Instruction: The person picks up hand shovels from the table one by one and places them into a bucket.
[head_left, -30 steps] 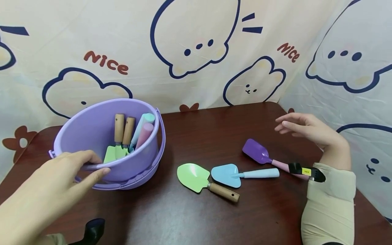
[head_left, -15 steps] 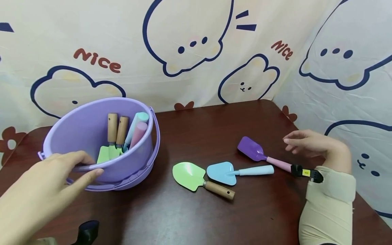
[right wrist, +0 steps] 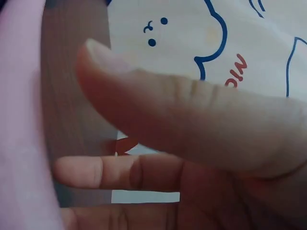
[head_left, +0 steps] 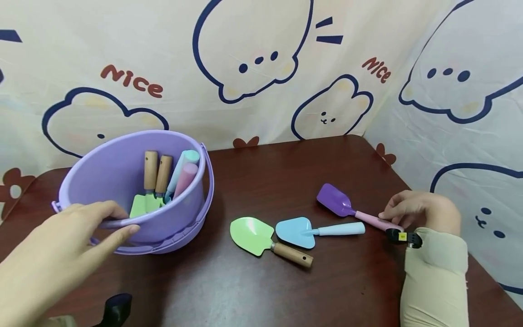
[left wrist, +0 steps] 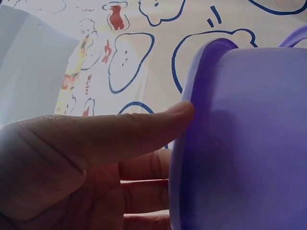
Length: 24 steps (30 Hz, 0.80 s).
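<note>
My left hand (head_left: 77,240) holds the near rim of a purple bucket (head_left: 163,229), thumb outside and fingers over the edge. The left wrist view shows the thumb (left wrist: 144,132) against the bucket wall (left wrist: 259,134). On the right, my right hand (head_left: 421,211) is low over the pink handle of a purple shovel (head_left: 335,200). In the right wrist view a gap separates its thumb (right wrist: 144,105) from the pink handle (right wrist: 21,120); the lower fingers reach close to it. Whether they touch it I cannot tell.
A green trowel (head_left: 252,236) with a wooden handle and a light blue trowel (head_left: 296,230) lie mid-table. Inside the bucket stand several tools with wooden (head_left: 150,170), blue and pink handles. A printed curtain (head_left: 253,113) borders the brown table (head_left: 229,290).
My right hand has come down from above the table to the shovel's pink handle. The left hand keeps its hold on the bucket rim, and the view has shifted slightly.
</note>
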### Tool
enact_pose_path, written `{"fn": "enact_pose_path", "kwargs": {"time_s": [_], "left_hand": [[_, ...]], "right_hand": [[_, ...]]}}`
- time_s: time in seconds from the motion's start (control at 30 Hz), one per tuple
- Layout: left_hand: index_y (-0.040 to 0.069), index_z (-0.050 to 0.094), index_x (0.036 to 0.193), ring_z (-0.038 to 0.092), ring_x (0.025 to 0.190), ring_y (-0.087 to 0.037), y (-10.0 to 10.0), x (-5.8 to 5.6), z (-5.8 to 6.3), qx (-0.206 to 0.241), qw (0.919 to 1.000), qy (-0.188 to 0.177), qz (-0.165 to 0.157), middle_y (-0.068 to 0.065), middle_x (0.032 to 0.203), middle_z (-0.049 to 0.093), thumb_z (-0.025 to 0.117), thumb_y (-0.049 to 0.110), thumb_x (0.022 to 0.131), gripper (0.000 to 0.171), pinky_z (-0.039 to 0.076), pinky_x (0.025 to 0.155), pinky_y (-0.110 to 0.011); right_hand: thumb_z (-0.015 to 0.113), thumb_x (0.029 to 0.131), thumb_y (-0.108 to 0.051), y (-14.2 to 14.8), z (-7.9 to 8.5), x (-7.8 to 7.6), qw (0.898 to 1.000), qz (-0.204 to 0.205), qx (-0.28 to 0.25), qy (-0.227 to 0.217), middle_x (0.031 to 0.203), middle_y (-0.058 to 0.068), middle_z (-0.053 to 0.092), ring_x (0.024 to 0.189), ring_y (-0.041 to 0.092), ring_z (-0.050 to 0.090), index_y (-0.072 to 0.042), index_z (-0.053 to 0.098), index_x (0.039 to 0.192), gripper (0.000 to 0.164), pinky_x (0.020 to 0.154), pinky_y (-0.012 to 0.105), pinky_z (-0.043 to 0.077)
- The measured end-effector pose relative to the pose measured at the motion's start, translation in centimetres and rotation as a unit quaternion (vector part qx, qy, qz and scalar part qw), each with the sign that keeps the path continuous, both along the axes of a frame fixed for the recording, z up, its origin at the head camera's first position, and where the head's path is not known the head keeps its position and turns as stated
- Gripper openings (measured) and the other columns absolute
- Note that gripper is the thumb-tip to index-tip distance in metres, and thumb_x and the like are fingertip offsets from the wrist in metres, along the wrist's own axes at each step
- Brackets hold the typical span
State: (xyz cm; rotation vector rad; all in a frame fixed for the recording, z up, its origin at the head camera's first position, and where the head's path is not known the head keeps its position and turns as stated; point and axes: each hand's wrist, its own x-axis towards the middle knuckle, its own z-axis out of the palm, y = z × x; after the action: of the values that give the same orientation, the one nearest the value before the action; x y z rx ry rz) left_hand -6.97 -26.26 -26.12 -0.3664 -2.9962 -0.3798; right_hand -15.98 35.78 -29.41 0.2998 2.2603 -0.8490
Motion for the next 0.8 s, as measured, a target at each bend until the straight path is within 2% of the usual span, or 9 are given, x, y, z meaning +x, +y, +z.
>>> {"fn": "enact_pose_path", "kwargs": {"time_s": [0.1, 0.23, 0.37, 0.6, 0.8], "left_hand": [[0.024, 0.065, 0.088, 0.057, 0.067, -0.009, 0.2, 0.1, 0.2, -0.003, 0.9999, 0.007, -0.007, 0.012, 0.071, 0.063, 0.070, 0.047, 0.090, 0.023, 0.041, 0.056, -0.031], [0.023, 0.065, 0.088, 0.058, 0.067, -0.010, 0.4, 0.2, 0.4, -0.003, 1.0000, -0.002, -0.009, 0.011, 0.071, 0.062, 0.069, 0.047, 0.091, 0.024, 0.042, 0.057, -0.032], [0.023, 0.066, 0.089, 0.056, 0.066, -0.009, 0.3, 0.1, 0.3, -0.009, 0.9999, -0.002, -0.006, 0.011, 0.071, 0.062, 0.068, 0.049, 0.091, 0.026, 0.041, 0.056, -0.032], [0.025, 0.065, 0.088, 0.059, 0.067, -0.009, 0.1, -0.1, 0.1, -0.010, 0.9999, 0.007, -0.008, 0.013, 0.070, 0.062, 0.068, 0.052, 0.090, 0.027, 0.042, 0.056, -0.033], [0.026, 0.064, 0.086, 0.061, 0.068, -0.010, -0.1, -0.4, -0.4, -0.008, 0.9999, 0.005, -0.011, 0.013, 0.070, 0.063, 0.066, 0.054, 0.090, 0.028, 0.043, 0.057, -0.033]], "right_hand": [[0.074, 0.088, -0.028, -0.3, -0.3, 0.0, 1.000, 0.012, -0.008, -0.006, 0.098, 0.009, 0.061, 0.095, 0.023, 0.055, 0.002, 0.058, 0.112, 0.041, 0.080, 0.036, 0.055], [0.078, 0.083, -0.024, -0.6, -0.2, 0.1, 0.999, 0.026, 0.018, -0.018, 0.098, 0.009, 0.059, 0.093, 0.023, 0.052, -0.001, 0.056, 0.111, 0.043, 0.075, 0.035, 0.053], [0.078, 0.081, -0.019, -1.2, -0.2, -0.1, 0.998, 0.051, 0.046, -0.012, 0.095, 0.009, 0.057, 0.090, 0.023, 0.052, -0.002, 0.057, 0.106, 0.037, 0.071, 0.033, 0.052], [0.073, 0.082, -0.011, -1.7, -0.4, -0.2, 0.998, 0.055, 0.030, -0.012, 0.087, 0.007, 0.061, 0.083, 0.022, 0.055, -0.002, 0.063, 0.099, 0.022, 0.068, 0.034, 0.052], [0.075, 0.082, -0.021, -1.4, -0.4, -0.2, 0.999, 0.036, 0.036, 0.004, 0.094, 0.009, 0.060, 0.091, 0.026, 0.052, 0.000, 0.063, 0.107, 0.034, 0.071, 0.036, 0.052]]}}
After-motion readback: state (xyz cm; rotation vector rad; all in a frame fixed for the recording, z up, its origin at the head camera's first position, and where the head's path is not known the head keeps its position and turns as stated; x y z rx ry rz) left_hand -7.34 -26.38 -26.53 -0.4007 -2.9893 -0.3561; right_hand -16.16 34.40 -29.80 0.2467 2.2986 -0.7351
